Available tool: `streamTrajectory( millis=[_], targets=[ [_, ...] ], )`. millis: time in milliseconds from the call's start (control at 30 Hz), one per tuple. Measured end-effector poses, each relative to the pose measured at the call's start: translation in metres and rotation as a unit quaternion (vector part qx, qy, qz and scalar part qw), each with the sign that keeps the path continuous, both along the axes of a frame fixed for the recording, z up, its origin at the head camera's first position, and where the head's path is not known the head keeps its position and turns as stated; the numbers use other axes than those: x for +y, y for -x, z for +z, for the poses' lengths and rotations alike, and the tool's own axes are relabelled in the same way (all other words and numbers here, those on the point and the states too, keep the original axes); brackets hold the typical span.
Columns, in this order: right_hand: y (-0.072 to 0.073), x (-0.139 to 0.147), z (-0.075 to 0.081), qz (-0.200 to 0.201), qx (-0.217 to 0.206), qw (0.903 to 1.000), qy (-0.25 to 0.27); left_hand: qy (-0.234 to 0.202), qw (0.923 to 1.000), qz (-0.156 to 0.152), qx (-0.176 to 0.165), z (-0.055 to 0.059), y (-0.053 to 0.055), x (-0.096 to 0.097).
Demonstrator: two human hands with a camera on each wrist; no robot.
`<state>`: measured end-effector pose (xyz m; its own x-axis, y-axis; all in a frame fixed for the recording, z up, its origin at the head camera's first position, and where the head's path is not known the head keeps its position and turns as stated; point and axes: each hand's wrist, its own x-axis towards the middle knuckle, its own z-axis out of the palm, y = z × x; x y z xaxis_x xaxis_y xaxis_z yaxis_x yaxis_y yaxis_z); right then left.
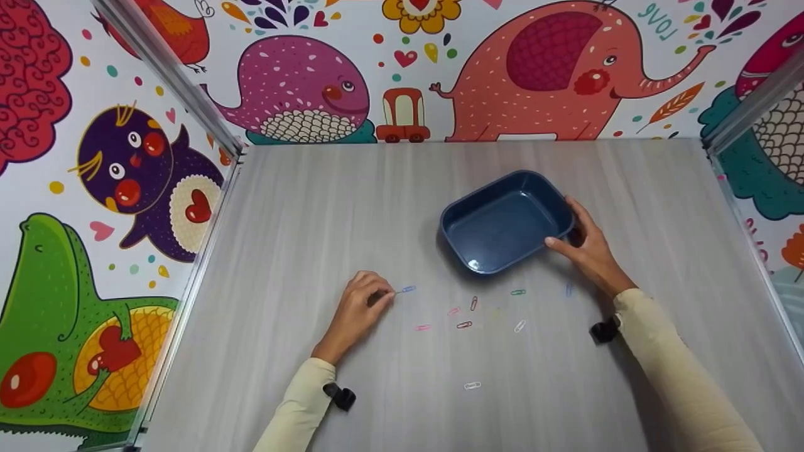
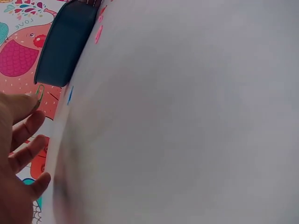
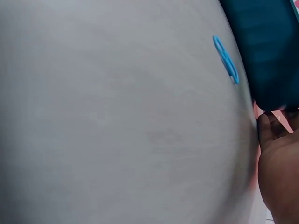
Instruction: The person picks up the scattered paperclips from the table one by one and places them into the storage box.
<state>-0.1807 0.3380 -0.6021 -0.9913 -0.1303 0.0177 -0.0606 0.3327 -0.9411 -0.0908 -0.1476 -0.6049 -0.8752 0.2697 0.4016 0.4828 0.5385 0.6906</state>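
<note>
With fingers pinching, the left hand (image 1: 359, 309) holds a green paperclip (image 2: 40, 92) below the head frame's centre, the right hand (image 1: 590, 254) a blue dish (image 1: 502, 233).

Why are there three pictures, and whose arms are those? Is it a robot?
No robot here, just a person's bare hands. The big picture comes from a camera on the person's head, looking down. The two smaller ones come from cameras worn on the wrists, one each.

On the grey table lie paper clips in colours like blue, pink, red and white. The left hand pinches a green paper clip. The right hand holds a dark blue dish at one corner. The elephant is only wall decoration!
</note>
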Motion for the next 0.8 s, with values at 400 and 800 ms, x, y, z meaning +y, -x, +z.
streamTrajectory(
  millis=[400, 800],
  targets=[
    [0.000, 0.000, 0.000, 0.000, 0.001, 1.0000, -0.002, -0.040, 0.9991, -0.016, -0.007, 0.007, 0.017, 0.014],
    [0.003, 0.000, -0.004, -0.001, -0.002, 0.9999, -0.010, -0.069, 0.9966, -0.044, -0.008, 0.016, 0.033, 0.033]
  ],
)
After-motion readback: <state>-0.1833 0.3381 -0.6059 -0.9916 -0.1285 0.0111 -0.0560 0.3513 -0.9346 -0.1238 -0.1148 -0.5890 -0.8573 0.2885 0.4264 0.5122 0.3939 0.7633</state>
